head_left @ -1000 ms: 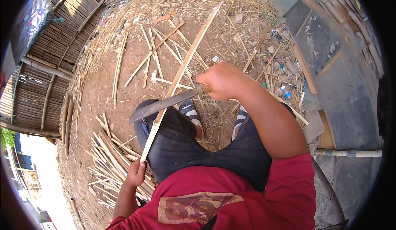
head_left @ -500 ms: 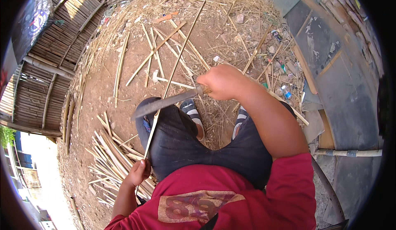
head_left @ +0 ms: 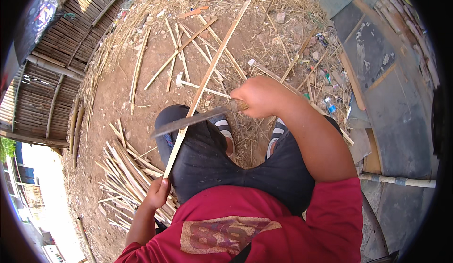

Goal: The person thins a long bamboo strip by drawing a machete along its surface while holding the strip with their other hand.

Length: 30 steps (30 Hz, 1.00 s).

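Note:
My right hand (head_left: pixel 258 97) is closed round the wooden handle of a long-bladed knife (head_left: pixel 196 120). Its dark blade points left and lies across a long bamboo strip (head_left: pixel 210 69) above my left knee. My left hand (head_left: pixel 158 192) pinches the near end of that strip beside my left thigh. From there the strip slants away up and to the right, past the blade, over the bare ground. Its broad face shows, pale on the near side of the blade and browner beyond it.
A pile of split bamboo strips (head_left: pixel 125 175) lies at my left. More strips (head_left: pixel 181 50) are scattered on the dirt ahead. A slatted bamboo wall (head_left: pixel 61 46) stands at the left; dark sheets (head_left: pixel 394 102) lie at the right. A blue-capped bottle (head_left: pixel 330 106) sits among litter.
The bamboo strip has turned from its narrow edge to its broad face, and its far end has shifted right. The knife has stayed almost in place, both hands still gripping.

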Each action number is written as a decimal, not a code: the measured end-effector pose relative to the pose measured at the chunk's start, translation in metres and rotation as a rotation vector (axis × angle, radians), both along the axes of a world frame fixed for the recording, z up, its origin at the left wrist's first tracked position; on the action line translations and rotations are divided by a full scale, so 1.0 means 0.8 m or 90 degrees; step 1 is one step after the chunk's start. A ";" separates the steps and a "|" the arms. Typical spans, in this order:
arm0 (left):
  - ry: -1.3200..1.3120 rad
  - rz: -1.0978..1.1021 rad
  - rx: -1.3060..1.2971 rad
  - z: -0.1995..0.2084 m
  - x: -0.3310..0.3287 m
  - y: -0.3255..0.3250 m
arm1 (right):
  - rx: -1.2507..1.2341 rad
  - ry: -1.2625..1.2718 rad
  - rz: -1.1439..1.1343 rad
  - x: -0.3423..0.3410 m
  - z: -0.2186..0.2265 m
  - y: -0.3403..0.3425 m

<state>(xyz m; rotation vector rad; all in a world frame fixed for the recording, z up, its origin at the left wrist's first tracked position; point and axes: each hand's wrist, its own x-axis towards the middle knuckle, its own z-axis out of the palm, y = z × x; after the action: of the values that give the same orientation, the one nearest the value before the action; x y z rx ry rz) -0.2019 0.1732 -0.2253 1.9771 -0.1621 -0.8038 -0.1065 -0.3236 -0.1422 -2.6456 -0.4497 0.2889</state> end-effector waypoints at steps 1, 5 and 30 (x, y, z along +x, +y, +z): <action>-0.016 0.016 0.009 -0.002 -0.001 -0.001 | 0.015 0.013 0.017 0.007 -0.004 -0.003; -0.087 0.030 0.077 -0.020 -0.003 -0.005 | 0.109 0.033 -0.224 0.021 -0.012 -0.078; -0.383 0.015 0.317 -0.024 -0.010 -0.022 | 0.020 -0.057 -0.079 0.026 -0.019 -0.001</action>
<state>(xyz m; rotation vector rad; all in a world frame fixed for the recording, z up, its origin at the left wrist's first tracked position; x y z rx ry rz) -0.2097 0.1559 -0.2447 2.6479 -0.3112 -0.2136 -0.0860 -0.3245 -0.1576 -2.6500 -0.3140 0.1240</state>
